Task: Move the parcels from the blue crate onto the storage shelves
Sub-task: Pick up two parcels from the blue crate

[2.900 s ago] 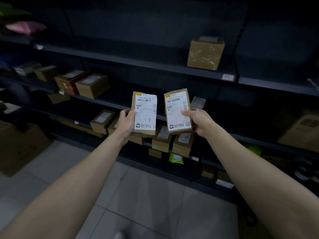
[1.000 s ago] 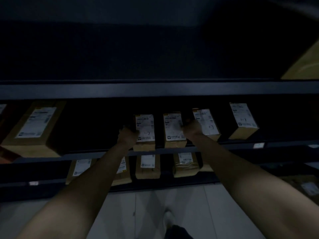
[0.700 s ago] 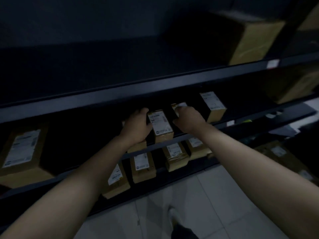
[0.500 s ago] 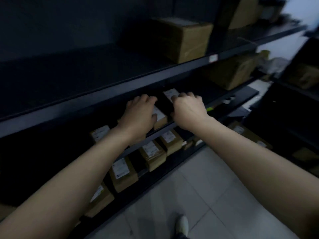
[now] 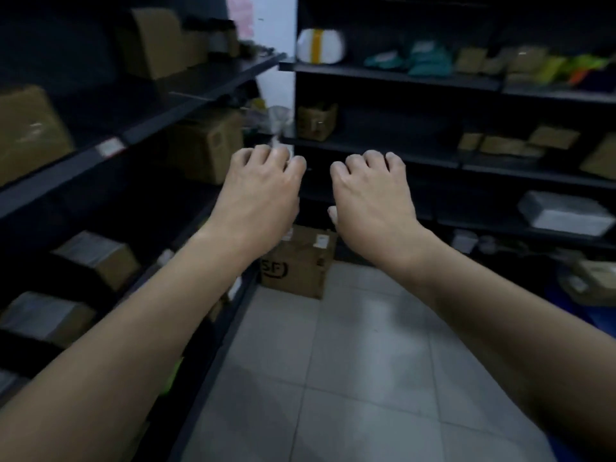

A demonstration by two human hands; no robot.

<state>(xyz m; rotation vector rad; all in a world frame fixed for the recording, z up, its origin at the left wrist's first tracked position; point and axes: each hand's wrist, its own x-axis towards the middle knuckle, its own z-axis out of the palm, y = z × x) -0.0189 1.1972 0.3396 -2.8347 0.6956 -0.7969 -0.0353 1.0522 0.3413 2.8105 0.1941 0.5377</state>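
The dark shelves on the left hold brown boxes, some with white labels. The dark shelves at the back hold a round white parcel with a yellow band on top, green bags beside it, and a small brown box one shelf lower. A brown box marked SF sits on the grey tiled floor.
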